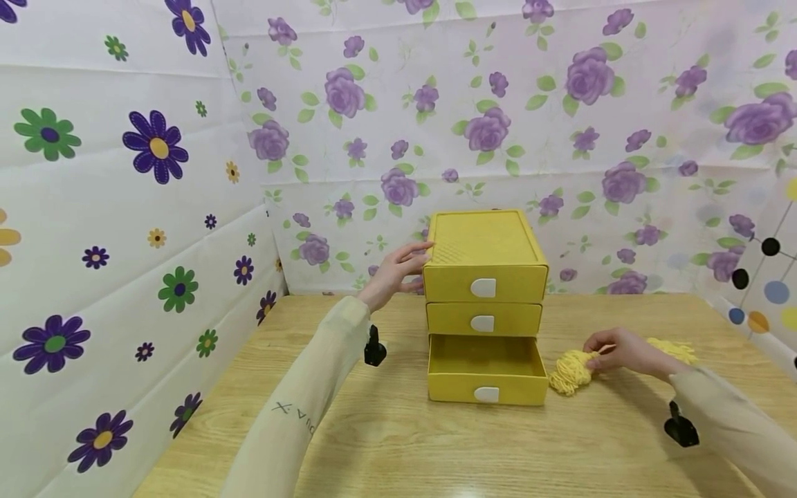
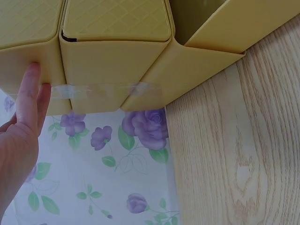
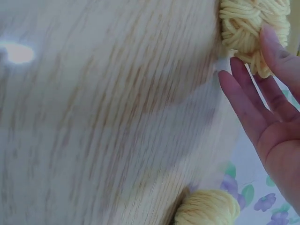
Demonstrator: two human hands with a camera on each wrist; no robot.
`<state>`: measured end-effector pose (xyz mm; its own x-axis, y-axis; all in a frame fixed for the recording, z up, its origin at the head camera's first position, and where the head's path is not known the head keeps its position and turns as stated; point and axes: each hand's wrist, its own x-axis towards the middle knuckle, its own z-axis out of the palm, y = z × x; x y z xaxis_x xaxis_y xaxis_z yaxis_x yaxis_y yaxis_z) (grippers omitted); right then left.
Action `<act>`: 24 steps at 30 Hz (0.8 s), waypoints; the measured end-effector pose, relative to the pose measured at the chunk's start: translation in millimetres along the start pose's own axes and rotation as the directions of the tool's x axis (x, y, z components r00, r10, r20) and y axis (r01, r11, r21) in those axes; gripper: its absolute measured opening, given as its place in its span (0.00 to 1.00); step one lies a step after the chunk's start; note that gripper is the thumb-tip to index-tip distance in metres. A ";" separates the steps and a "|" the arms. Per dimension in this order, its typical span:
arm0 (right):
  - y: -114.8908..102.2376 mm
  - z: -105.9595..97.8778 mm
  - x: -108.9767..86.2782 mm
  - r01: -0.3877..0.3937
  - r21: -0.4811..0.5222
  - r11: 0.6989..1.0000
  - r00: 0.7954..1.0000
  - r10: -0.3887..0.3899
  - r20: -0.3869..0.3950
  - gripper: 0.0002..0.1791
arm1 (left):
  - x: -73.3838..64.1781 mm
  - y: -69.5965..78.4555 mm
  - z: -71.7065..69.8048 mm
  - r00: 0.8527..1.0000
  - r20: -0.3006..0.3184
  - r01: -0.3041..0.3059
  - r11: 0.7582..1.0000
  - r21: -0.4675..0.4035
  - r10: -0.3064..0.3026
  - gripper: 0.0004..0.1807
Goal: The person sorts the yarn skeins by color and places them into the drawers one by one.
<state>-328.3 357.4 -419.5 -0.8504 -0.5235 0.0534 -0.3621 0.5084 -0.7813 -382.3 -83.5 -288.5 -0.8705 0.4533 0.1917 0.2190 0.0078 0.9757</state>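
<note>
A yellow three-drawer box (image 1: 486,238) stands on the wooden table, its bottom drawer (image 1: 486,389) pulled out and the upper two closed. My left hand (image 1: 395,275) rests against the box's left side near the top, its fingers (image 2: 30,89) fairly straight on the side panel. To the right of the drawer, my right hand (image 1: 625,351) pinches a ball of yellow yarn (image 1: 571,372) at its right side. In the right wrist view the thumb lies on the yarn ball (image 3: 241,26), while other fingers extend below it.
A second bundle of yellow yarn (image 1: 675,349) lies behind my right wrist. White floral sheets (image 1: 373,104) hang behind and to the left of the table (image 1: 398,449). A dotted sheet (image 1: 772,277) borders the right side. Clear tape (image 2: 108,90) runs across the box's side.
</note>
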 end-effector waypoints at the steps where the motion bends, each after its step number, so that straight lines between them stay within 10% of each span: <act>1: -0.1 -0.4 -1.2 -0.011 0.016 1.000 1.000 0.011 -0.003 0.15 | -1.4 2.1 0.9 1.000 0.005 0.003 1.000 -0.003 -0.003 0.23; 24: -36.5 -2.6 -24.5 -0.028 -0.046 0.999 0.969 0.016 -0.248 0.14 | -10.7 17.7 5.4 0.999 0.036 0.022 1.000 -0.004 -0.022 0.24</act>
<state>-295.3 353.5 -390.7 -0.9242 -0.3296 0.1931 -0.3549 0.5542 -0.7530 -366.8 -83.3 -273.8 -0.8584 0.4851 0.1667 0.1982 0.0140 0.9801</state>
